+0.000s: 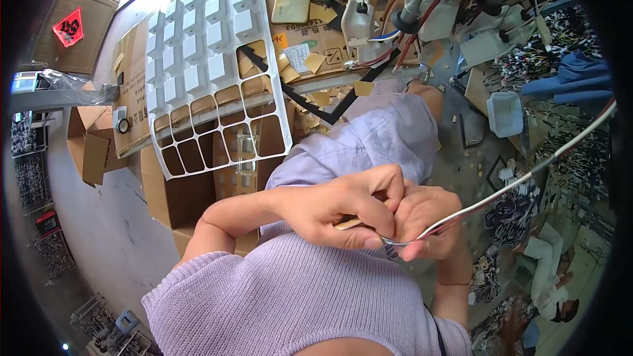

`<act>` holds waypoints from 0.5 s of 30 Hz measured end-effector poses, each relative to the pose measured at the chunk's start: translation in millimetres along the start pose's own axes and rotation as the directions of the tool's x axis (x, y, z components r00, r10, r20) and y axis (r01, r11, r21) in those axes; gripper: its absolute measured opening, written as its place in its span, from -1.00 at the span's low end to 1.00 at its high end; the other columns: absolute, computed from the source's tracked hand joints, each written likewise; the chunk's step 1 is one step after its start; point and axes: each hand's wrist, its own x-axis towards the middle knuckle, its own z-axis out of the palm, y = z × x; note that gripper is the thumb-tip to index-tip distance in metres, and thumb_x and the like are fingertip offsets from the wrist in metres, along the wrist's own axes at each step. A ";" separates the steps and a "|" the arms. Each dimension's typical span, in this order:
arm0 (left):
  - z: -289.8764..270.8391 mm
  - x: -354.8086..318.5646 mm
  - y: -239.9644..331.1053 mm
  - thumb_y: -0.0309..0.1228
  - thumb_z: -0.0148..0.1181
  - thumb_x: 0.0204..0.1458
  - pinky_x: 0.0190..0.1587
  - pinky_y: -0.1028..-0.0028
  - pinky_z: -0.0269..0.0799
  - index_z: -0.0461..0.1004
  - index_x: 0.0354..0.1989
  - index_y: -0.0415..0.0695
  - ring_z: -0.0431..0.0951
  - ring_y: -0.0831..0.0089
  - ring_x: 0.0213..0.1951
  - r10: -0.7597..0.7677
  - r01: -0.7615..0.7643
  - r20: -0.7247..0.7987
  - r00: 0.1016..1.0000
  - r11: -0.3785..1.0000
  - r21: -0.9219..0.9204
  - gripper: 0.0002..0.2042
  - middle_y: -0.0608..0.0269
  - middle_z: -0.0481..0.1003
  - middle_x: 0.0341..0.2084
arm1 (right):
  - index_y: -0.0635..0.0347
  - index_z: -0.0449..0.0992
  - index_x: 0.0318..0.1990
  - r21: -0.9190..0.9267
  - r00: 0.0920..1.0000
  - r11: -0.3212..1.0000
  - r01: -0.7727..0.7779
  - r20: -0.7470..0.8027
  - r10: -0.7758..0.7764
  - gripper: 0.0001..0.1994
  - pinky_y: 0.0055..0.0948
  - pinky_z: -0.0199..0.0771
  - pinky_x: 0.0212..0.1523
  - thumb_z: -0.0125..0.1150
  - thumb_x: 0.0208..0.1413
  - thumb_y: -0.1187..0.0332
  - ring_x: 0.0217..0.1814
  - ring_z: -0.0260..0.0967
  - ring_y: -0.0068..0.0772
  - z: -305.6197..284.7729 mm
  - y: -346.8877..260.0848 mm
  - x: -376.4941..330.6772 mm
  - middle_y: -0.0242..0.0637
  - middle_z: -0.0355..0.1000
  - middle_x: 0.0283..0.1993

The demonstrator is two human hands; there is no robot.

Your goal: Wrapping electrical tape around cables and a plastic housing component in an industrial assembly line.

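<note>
My left hand [343, 204] is closed, with thumb and bent fingers pinching the thin grey end of a cable. A small tan strip [349, 223], perhaps tape or card, shows between its fingers. My right hand [432, 214] is pressed close beside it, palm partly up, thumb and fingers closed on the same cable. From there the white cable [491, 198], with a reddish strand alongside near the hand, rises to the right edge of the view. Fingers partly hide the cable's end. Both hands are in front of my chest, above my lap.
A white grid tray [285, 118] with several pale blocks [217, 66] leans over cardboard boxes [191, 184] at left. A phone [293, 0] and tan scraps lie on cardboard. White housings with wires [438, 20], a pale blue tub [505, 114] and cable bundles fill the right. Another person [547, 277] sits lower right.
</note>
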 end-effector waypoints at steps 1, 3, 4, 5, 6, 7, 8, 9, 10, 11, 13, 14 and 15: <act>0.0 1.2 -0.2 -0.31 0.20 0.10 -0.18 0.42 0.18 0.57 -0.39 -0.20 0.24 0.34 -0.23 0.017 -0.017 0.022 1.000 1.000 0.018 -0.80 0.23 0.31 -0.36 | 0.10 0.47 -0.63 0.037 0.999 0.999 -0.003 -0.044 0.005 -0.68 -0.40 0.26 -0.19 0.45 -0.10 0.13 -0.48 0.37 -0.45 1.9 2.3 -3.0 -0.44 0.45 -0.56; 2.1 4.0 0.4 -0.28 0.19 0.12 -0.15 0.41 0.18 0.56 -0.37 -0.21 0.23 0.33 -0.22 0.012 -0.013 0.036 0.999 1.000 0.021 -0.78 0.23 0.29 -0.37 | 0.10 0.49 -0.63 0.109 0.999 0.994 0.026 -0.039 -0.022 -0.68 -0.38 0.26 -0.18 0.45 -0.09 0.12 -0.48 0.36 -0.45 0.2 7.9 -7.4 -0.43 0.46 -0.56; 3.6 5.5 1.0 -0.26 0.17 0.13 -0.12 0.40 0.18 0.56 -0.34 -0.22 0.21 0.33 -0.20 0.009 -0.011 0.054 0.998 1.000 0.021 -0.76 0.23 0.27 -0.37 | 0.10 0.50 -0.63 0.164 0.999 0.986 0.034 -0.036 -0.028 -0.68 -0.37 0.27 -0.17 0.44 -0.09 0.11 -0.47 0.36 -0.45 0.2 10.0 -9.5 -0.43 0.46 -0.57; 5.6 6.6 1.8 -0.26 0.17 0.12 -0.12 0.40 0.18 0.55 -0.36 -0.23 0.21 0.34 -0.20 0.002 -0.002 0.048 0.999 1.000 0.016 -0.75 0.23 0.28 -0.38 | 0.09 0.50 -0.66 0.185 0.996 0.980 0.072 -0.057 -0.062 -0.66 -0.44 0.32 -0.24 0.44 -0.09 0.10 -0.49 0.37 -0.49 1.4 13.3 -9.0 -0.44 0.47 -0.58; 7.1 7.4 0.2 -0.26 0.17 0.12 -0.12 0.40 0.18 0.55 -0.36 -0.23 0.21 0.34 -0.20 0.000 -0.001 0.040 0.999 1.000 0.021 -0.75 0.23 0.28 -0.38 | 0.07 0.50 -0.70 0.205 0.992 0.973 0.110 -0.079 -0.095 -0.65 -0.51 0.36 -0.30 0.44 -0.09 0.09 -0.51 0.37 -0.53 2.5 15.4 -8.2 -0.46 0.47 -0.59; 8.0 8.3 -2.1 -0.29 0.18 0.11 -0.14 0.42 0.18 0.57 -0.37 -0.22 0.23 0.34 -0.22 0.024 -0.025 0.049 0.999 0.999 0.030 -0.78 0.21 0.28 -0.34 | 0.04 0.48 -0.72 0.203 0.990 0.973 0.108 -0.107 -0.087 -0.65 -0.51 0.36 -0.35 0.45 -0.08 0.11 -0.53 0.38 -0.54 3.0 13.2 -8.4 -0.43 0.47 -0.61; 7.6 8.2 -3.1 -0.31 0.19 0.11 -0.16 0.44 0.18 0.58 -0.38 -0.21 0.25 0.34 -0.23 0.049 -0.051 0.056 0.997 0.998 0.041 -0.80 0.19 0.29 -0.30 | 0.03 0.47 -0.72 0.510 0.948 0.850 0.130 -0.314 0.043 -0.65 -0.52 0.35 -0.36 0.42 -0.03 0.15 -0.55 0.38 -0.54 13.7 4.6 -18.6 -0.41 0.47 -0.62; 1.5 5.8 -0.1 -0.31 0.18 0.11 -0.16 0.43 0.18 0.58 -0.39 -0.21 0.24 0.35 -0.23 0.028 -0.010 0.101 0.994 0.985 -0.174 -0.79 0.19 0.28 -0.29 | 0.02 0.45 -0.73 0.744 0.862 0.633 0.214 -0.449 0.236 -0.65 -0.53 0.33 -0.38 0.40 0.02 0.20 -0.57 0.38 -0.54 23.0 -5.4 -25.8 -0.40 0.47 -0.64; -4.1 1.7 4.1 -0.30 0.18 0.11 -0.16 0.41 0.18 0.59 -0.40 -0.22 0.24 0.36 -0.23 0.019 0.039 0.149 0.989 0.924 -0.380 -0.78 0.19 0.28 -0.28 | 0.04 0.41 -0.74 0.810 0.940 0.483 0.334 -0.246 -0.237 -0.64 -0.56 0.29 -0.40 0.29 0.09 0.31 -0.61 0.37 -0.53 2.5 -1.1 -16.1 -0.38 0.44 -0.67; -5.5 -2.3 2.9 -0.28 0.17 0.12 -0.11 0.38 0.20 0.61 -0.39 -0.23 0.27 0.34 -0.16 -0.007 0.043 0.125 0.992 0.957 -0.286 -0.75 0.14 0.30 -0.21 | 0.00 0.34 -0.80 0.796 0.868 0.373 0.477 -0.362 -0.339 -0.54 -0.54 0.11 -0.52 0.27 0.14 0.22 -0.72 0.26 -0.60 5.2 -9.8 -19.2 -0.49 0.32 -0.79; -7.3 -4.8 -1.5 -0.22 0.12 0.15 -0.01 0.33 0.20 0.61 -0.23 -0.25 0.30 0.22 -0.01 -0.003 0.004 0.125 0.992 1.000 -0.006 -0.69 -0.04 0.31 -0.02 | 0.04 0.36 -0.79 0.747 0.901 0.519 0.416 -0.261 -0.347 -0.55 -0.52 0.13 -0.48 0.26 0.15 0.25 -0.69 0.28 -0.59 0.1 -27.5 -27.4 -0.48 0.35 -0.75; -11.4 0.5 -0.1 -0.07 0.06 0.16 0.20 0.21 0.10 0.53 -0.06 -0.22 0.20 0.06 0.21 0.002 -0.046 0.170 0.985 0.965 0.257 -0.57 -0.12 0.23 0.14 | 0.07 0.39 -0.78 0.758 0.915 0.547 0.355 -0.162 -0.370 -0.57 -0.51 0.14 -0.46 0.25 0.15 0.25 -0.69 0.28 -0.58 -6.1 -26.5 -26.7 -0.47 0.36 -0.73; -13.7 3.6 4.0 -0.02 0.04 0.15 0.22 0.18 0.10 0.49 0.01 -0.21 0.20 0.02 0.22 -0.004 -0.016 0.070 0.998 0.956 0.292 -0.51 -0.15 0.22 0.15 | 0.09 0.41 -0.76 0.761 0.919 0.578 0.295 -0.061 -0.388 -0.58 -0.50 0.14 -0.45 0.25 0.15 0.24 -0.68 0.28 -0.58 -11.0 -24.0 -25.5 -0.47 0.37 -0.72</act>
